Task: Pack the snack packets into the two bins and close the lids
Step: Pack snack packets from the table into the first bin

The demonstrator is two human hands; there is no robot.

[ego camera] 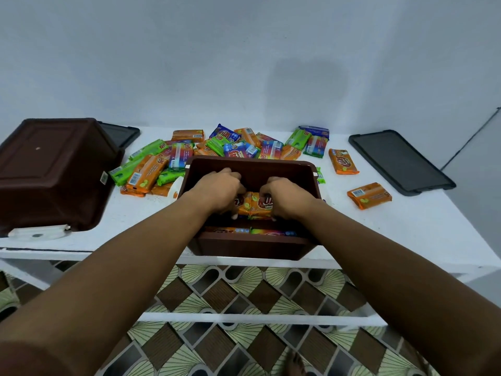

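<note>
We are mid-packing. Both hands are down inside the open bin [244, 159] at the front edge of the worktop [406, 229]. The left hand [219, 189] and right hand [288, 196] clamp the orange packets [254, 204] between them, fingers [236, 185] curled over the ends. It looks like two packets pressed together, though the hands hide the ends and we cannot be sure of the count. They hang just above the row [252, 230] already laid along the near wall.

The held packets show their printed faces up towards us. Their long axis seems to run left to right, parallel to the near wall, matching the row below.

Next, we judge, comes lowering them flat beside that row and letting go. We should keep the same left-to-right line so the layers stack tightly. Then we reach back to the pile [217, 147] behind the bin.

Much remains. Most packets lie loose, with strays [370, 195] out to the right. The second bin [54, 169] sits upturned at the left and must be righted before filling. One lid [398, 161] lies flat at the far right and the other lid [120, 132] shows behind the upturned bin, both well apart from the bin in use.
</note>
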